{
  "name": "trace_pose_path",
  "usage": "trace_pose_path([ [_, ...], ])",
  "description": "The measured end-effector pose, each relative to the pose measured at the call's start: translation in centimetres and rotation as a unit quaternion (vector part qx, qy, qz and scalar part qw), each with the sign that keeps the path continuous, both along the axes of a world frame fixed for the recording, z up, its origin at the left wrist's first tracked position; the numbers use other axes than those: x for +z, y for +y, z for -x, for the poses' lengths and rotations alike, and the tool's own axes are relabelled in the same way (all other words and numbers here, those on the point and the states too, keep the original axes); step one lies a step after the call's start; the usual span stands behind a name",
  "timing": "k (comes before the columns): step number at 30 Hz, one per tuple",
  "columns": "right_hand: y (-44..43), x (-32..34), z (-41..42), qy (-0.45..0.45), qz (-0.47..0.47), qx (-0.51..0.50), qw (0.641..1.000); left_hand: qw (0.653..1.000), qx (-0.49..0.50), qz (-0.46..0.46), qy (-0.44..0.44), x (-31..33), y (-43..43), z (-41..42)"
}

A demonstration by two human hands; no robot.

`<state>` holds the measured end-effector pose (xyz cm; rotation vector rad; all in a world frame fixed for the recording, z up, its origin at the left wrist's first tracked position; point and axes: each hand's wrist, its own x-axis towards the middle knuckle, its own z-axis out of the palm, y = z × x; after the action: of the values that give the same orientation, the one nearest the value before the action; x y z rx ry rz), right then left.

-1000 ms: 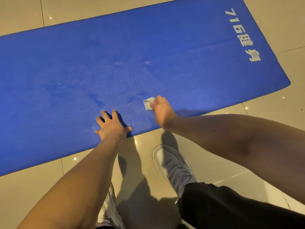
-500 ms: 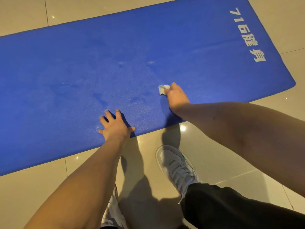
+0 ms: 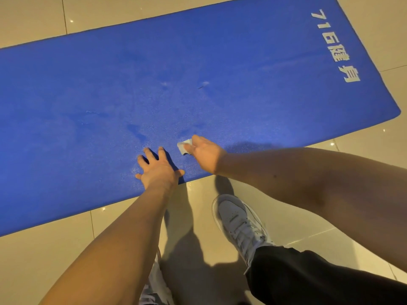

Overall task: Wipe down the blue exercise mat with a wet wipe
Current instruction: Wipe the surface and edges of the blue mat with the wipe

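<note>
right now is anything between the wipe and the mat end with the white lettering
Nothing visible. The right hand pinches the wet wipe on the blue mat, and bare mat runs to the white lettering. The left hand lies flat on the wipe's other side.

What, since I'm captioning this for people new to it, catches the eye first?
The blue exercise mat fills the upper frame, lying slantwise on beige floor tiles, white lettering at its right end. Near its closer edge the right hand holds a small white wet wipe against the mat, beside the left hand resting flat with fingers spread.
</note>
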<state>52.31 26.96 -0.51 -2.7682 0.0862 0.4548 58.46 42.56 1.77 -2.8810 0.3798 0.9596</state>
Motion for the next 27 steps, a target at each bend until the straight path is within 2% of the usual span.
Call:
trace_pose_path([
  [1, -0.9, -0.1, -0.1, 0.004, -0.002, -0.007, 1.0, 1.0, -0.001, 0.001, 0.001, 0.0, 0.1, 0.0],
  [3, -3.2, 0.2, -0.6, 0.003, -0.014, -0.094, 0.995, 1.0, -0.004, 0.0, 0.002, 0.0, 0.2, -0.2],
  [7, -8.0, 0.7, -1.1, 0.024, 0.089, -0.224, 0.97, 1.0, -0.013, -0.008, 0.014, 0.3, 0.2, -0.6],
  [10, -8.2, 0.7, -2.0, 0.048, 0.086, -0.315, 0.944, 1.0, -0.015, -0.011, 0.01, 0.9, -0.2, -1.2],
  [13, -4.9, 0.5, -3.1, 0.054, 0.083, -0.292, 0.951, 1.0, -0.013, 0.006, -0.021, 1.4, -0.7, -2.0],
  [18, 0.5, 0.2, -2.6, 0.003, 0.064, -0.055, 0.996, 0.999, -0.012, 0.0, -0.041, 0.7, -1.0, -4.3],
  [20, 0.3, 0.1, -2.8, 0.002, 0.057, -0.022, 0.998, 1.0, 0.001, -0.007, -0.017, 0.4, -0.9, -5.1],
  [22, -1.5, 0.2, -3.2, 0.013, 0.027, -0.038, 0.999, 1.0, 0.015, -0.01, 0.009, 0.4, -0.8, -5.6],
  [24, -4.0, 0.5, -3.5, 0.03, 0.009, -0.123, 0.992, 0.999, 0.018, -0.013, 0.023, 0.3, -0.8, -5.8],
  [27, -8.3, 1.0, -4.2, 0.051, 0.064, -0.268, 0.96, 0.999, 0.016, -0.018, 0.024, 0.6, -0.7, -5.9],
])
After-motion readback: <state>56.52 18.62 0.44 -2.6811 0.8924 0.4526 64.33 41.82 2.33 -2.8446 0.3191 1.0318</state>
